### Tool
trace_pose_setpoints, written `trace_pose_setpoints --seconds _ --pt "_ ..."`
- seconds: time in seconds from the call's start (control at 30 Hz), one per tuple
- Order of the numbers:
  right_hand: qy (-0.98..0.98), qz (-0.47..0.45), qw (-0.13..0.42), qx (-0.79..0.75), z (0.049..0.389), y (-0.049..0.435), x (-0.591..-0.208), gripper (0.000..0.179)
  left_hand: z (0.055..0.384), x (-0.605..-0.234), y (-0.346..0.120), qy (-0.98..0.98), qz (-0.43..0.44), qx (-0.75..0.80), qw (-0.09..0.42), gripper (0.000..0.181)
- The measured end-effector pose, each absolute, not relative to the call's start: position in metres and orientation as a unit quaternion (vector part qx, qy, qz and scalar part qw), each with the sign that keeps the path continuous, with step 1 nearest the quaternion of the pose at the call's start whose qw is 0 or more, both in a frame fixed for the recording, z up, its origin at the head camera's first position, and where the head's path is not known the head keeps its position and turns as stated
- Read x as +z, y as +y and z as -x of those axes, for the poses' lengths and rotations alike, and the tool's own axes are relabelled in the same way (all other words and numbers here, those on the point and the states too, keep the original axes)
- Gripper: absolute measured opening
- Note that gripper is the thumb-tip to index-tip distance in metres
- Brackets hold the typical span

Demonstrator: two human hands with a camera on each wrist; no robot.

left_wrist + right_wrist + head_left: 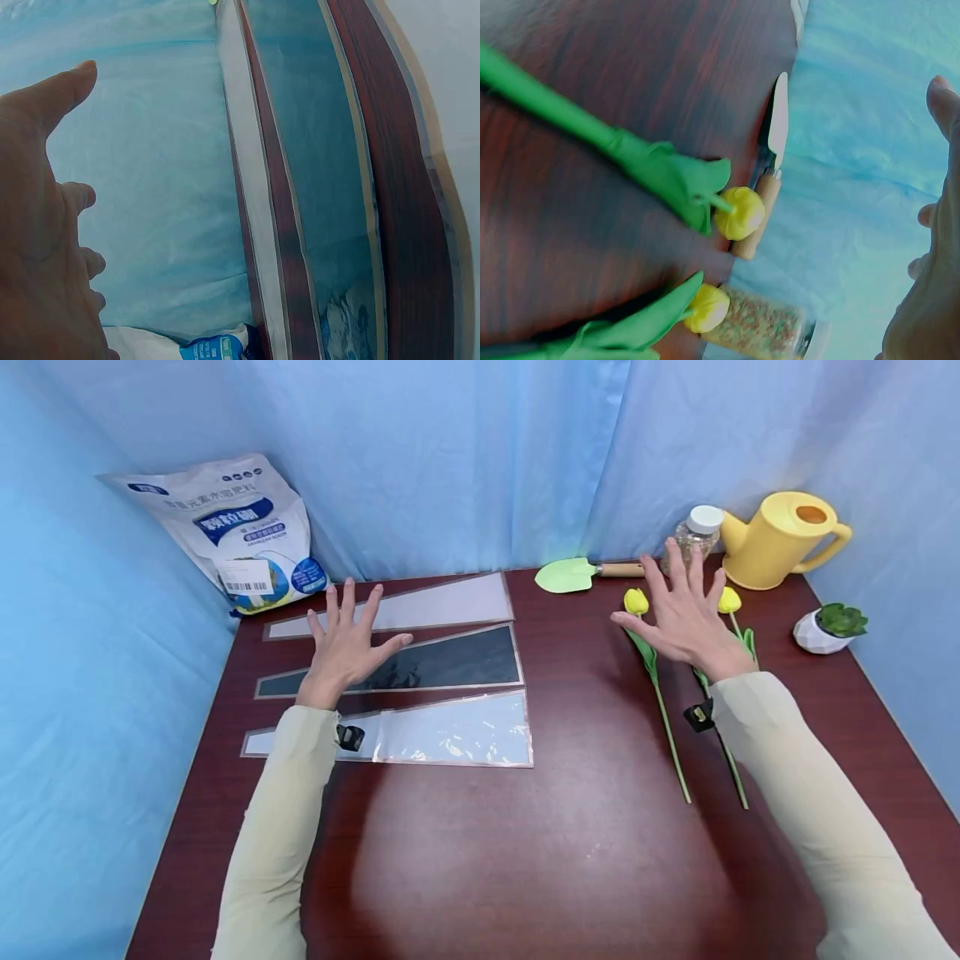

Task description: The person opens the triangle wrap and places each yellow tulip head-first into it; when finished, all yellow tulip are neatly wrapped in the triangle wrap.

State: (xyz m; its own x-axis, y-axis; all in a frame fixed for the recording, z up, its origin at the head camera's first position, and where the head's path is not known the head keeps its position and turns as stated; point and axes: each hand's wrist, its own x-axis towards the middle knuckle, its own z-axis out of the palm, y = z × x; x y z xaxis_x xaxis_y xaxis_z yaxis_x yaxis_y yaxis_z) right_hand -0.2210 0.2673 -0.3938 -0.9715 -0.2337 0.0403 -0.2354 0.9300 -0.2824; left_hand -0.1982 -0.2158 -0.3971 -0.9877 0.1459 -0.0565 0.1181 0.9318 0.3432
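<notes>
Left hand and right hand spread, empty, well apart; lowering the right carelessly could crush the tulips beneath.

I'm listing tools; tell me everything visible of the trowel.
The trowel has a pale green, leaf-shaped blade, a thin neck and a brown handle that looks wooden. It lies along the back of the table by the curtain, blade to the left, handle toward the jar. No hand holds it; in the head view the fingers of the right hand overlap the handle's end. Curtain contact is unclear.
</notes>
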Motion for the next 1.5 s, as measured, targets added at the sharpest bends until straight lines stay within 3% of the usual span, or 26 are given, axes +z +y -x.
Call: trace_pose_setpoints --seconds 1.5 --pt "-0.977 -0.172 -0.067 0.110 0.282 0.158 -0.427 0.093 0.241 -0.422 -0.118 0.980 -0.109 0.132 0.104 0.091"
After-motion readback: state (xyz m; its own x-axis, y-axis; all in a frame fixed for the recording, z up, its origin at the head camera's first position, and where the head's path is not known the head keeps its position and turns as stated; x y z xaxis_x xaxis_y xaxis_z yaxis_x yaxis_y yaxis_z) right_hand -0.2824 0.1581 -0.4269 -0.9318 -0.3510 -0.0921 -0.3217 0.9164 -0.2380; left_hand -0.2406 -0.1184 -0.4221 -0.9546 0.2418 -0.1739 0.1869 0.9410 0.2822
